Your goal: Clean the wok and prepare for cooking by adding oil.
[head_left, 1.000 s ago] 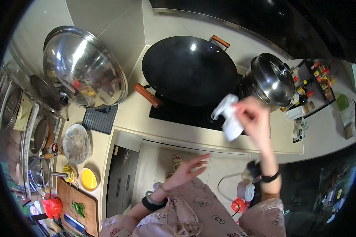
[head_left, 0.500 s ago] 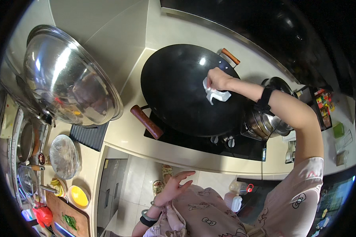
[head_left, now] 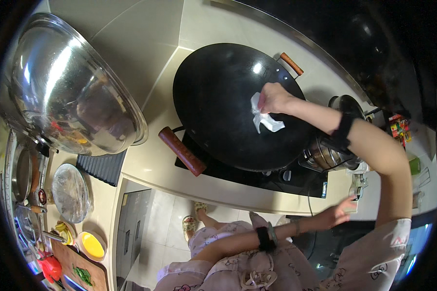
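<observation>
A large black wok (head_left: 213,97) with wooden handles sits over the cooktop (head_left: 243,177). Inside it, my right hand (head_left: 275,98) is closed round a crumpled white paper towel (head_left: 265,121), pressed near the wok's inner wall on the right. My left hand (head_left: 336,216) reaches across my body to the right, under my right arm. Its fingers are stretched out and apart with nothing in them, close to the counter's front edge and several small jars (head_left: 357,186).
A big steel lid (head_left: 73,87) stands tilted at the left. Beyond it are a plastic-wrapped plate (head_left: 71,194), a bowl of yellow liquid (head_left: 92,246) and a cutting board (head_left: 94,271) with chopped greens. A metal pot (head_left: 325,154) stands right of the wok.
My left hand has swung from in front of my body far to the right, toward the jars. My right hand stays in the wok with the paper towel, and the view has shifted slightly.
</observation>
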Demonstrator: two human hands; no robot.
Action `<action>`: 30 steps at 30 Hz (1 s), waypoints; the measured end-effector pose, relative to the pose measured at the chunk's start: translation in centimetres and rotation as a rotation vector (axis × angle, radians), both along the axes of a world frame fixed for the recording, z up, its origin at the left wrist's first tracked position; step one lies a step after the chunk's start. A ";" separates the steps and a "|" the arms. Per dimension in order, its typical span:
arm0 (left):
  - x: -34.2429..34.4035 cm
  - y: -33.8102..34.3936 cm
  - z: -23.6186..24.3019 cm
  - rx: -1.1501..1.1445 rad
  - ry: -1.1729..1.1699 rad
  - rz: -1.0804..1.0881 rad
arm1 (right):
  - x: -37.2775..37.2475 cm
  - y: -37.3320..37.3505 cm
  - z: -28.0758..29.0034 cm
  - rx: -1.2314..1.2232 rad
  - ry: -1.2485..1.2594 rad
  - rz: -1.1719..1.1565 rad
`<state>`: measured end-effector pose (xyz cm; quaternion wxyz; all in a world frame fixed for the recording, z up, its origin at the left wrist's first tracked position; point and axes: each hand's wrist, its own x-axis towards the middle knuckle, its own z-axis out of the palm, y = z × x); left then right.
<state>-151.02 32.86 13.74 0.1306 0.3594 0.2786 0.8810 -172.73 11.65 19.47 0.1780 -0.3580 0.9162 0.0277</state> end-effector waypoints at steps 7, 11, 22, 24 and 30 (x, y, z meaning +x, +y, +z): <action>3.1 -4.8 1.5 -0.230 -0.225 0.946 | -0.8 3.1 2.2 0.046 -0.099 -0.055; -2.6 -6.5 3.5 -0.372 -0.163 1.179 | 1.1 3.2 5.7 0.064 0.035 -0.113; 2.5 -0.8 1.4 -0.078 0.006 0.128 | -2.3 1.6 -2.5 -0.046 0.229 0.033; 2.6 -1.9 0.0 -0.068 0.006 0.172 | -3.3 0.6 -5.1 -0.034 0.225 0.037; 2.7 -6.1 -1.0 -0.209 -0.062 0.042 | -5.5 -1.0 -10.4 -0.081 0.268 -0.076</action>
